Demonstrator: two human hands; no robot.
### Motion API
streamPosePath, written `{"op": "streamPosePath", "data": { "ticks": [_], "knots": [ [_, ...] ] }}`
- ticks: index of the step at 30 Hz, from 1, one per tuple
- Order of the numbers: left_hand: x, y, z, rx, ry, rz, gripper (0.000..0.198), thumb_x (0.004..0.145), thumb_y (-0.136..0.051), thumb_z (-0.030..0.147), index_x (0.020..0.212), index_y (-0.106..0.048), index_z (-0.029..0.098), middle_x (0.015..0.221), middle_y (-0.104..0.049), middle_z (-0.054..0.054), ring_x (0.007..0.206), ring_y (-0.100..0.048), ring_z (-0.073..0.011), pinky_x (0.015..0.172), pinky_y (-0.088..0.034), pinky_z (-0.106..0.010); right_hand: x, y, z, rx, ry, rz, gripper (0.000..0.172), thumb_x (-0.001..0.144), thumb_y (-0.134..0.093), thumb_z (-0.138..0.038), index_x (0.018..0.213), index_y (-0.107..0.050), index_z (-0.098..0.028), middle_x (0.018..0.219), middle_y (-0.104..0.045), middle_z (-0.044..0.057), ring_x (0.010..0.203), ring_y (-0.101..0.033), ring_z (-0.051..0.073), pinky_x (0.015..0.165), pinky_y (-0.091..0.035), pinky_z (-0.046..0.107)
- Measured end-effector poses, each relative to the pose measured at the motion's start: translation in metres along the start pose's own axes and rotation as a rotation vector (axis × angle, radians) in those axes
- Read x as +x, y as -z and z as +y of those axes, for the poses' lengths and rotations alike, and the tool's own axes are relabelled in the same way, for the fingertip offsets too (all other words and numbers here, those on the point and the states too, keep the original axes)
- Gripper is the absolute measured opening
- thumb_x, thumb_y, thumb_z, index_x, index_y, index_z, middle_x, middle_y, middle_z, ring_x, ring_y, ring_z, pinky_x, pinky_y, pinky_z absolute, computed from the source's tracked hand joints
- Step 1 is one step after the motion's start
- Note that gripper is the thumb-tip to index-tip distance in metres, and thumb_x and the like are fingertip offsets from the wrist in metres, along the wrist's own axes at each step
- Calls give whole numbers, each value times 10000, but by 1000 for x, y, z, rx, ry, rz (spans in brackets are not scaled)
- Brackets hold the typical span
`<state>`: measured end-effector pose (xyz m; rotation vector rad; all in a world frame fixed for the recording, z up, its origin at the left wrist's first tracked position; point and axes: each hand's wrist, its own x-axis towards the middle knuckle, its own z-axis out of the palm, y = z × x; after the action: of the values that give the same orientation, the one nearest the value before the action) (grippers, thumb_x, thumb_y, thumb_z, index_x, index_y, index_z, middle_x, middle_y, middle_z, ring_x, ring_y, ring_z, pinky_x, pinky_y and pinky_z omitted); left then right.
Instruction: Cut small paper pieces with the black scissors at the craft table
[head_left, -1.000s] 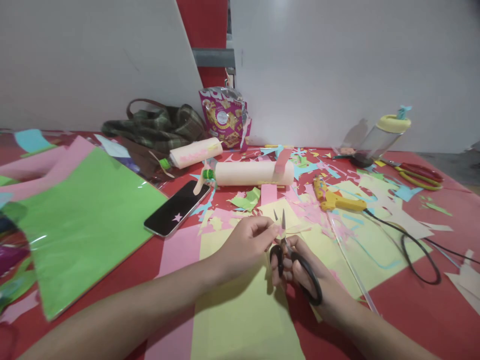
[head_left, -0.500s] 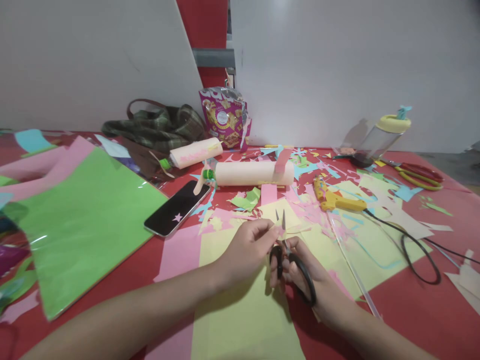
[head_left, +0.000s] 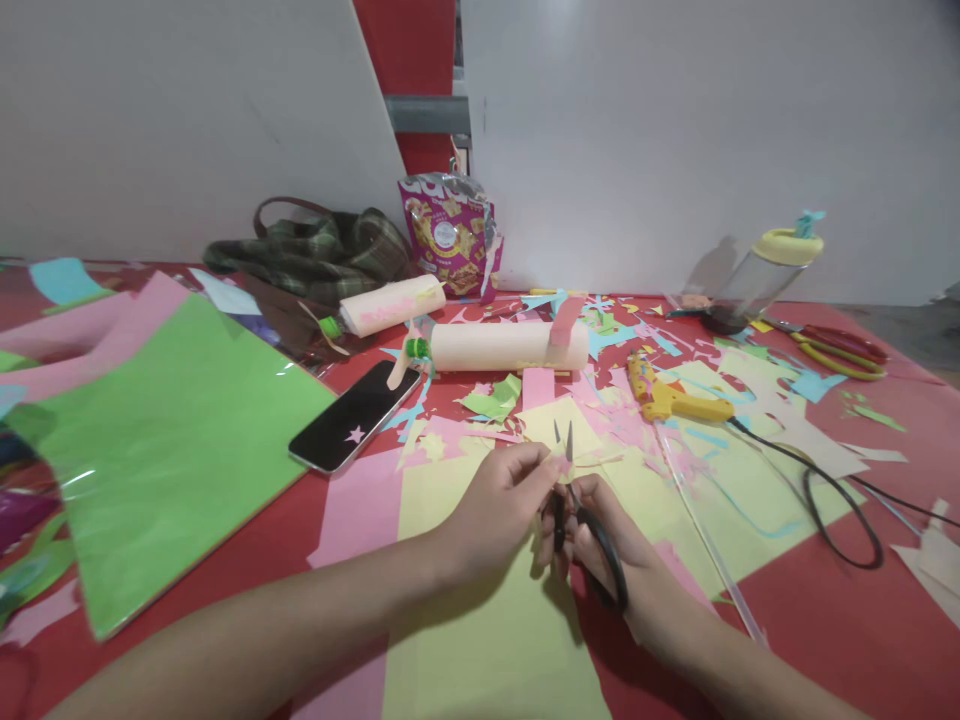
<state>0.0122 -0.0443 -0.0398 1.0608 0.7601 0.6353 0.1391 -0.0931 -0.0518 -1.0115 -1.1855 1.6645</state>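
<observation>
Head view showed the right hand (head_left: 637,590) clenched through the loops of black-handled scissors (head_left: 609,562), blades pointing toward 12 o'clock with the tips slightly parted. Just at 9 o'clock of the blades, the left hand (head_left: 499,505) pinched a small pink paper scrap (head_left: 559,462) between thumb and fingertips and held it at the blades' mouth, lifted above a yellow sheet (head_left: 480,620) on the red table (head_left: 862,620). Whether the scrap already sat between the blades was too small to tell.

By the look of it, snipping the scrap was the step in hand. A clean cut would call for the scrap to be held steady and fed squarely between the blades, with the pinching fingertips kept clear of the edges.

Outward from the hands, the count ran as follows:
- One phone (head_left: 352,415) lay at 10 o'clock, beside one green sheet (head_left: 157,450) further toward 9.
- Two paper-wrapped bottles with green caps lay on their sides toward 12 and 11, one nearer (head_left: 502,345) and one further (head_left: 390,305).
- One snack bag (head_left: 450,235) and one plaid bag (head_left: 315,255) stood behind them against the wall.
- One yellow glue gun (head_left: 667,400) lay at 1 o'clock, its black cord trailing toward 3.
- One clear bottle with a yellow lid (head_left: 757,280) and a second pair of scissors, the red-and-yellow scissors (head_left: 836,345), lay at 2.

That made two pairs of scissors in all. Coloured offcuts were scattered throughout, too many to count.
</observation>
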Motion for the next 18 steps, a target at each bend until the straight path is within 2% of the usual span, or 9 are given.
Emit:
{"op": "streamPosePath", "data": {
  "ticks": [13,18],
  "knots": [
    [-1,1,-1,-27,13,-29,294,794,-358,412,616,-360,177,454,-454,44,322,-438,-86,304,-304,-195,0,-3,-2,-57,-31,7,194,806,-396,-395,798,-309,-221,632,-445,-32,582,-413,110,534,-327,244],
    [0,1,1,-14,-4,9,304,786,-381,399,583,-341,176,427,-398,60,326,-441,-91,319,-319,-201,1,-3,-3,-37,-41,27,227,783,-429,-413,772,-308,-221,608,-417,-41,610,-439,119,548,-342,252]
  ]
}}
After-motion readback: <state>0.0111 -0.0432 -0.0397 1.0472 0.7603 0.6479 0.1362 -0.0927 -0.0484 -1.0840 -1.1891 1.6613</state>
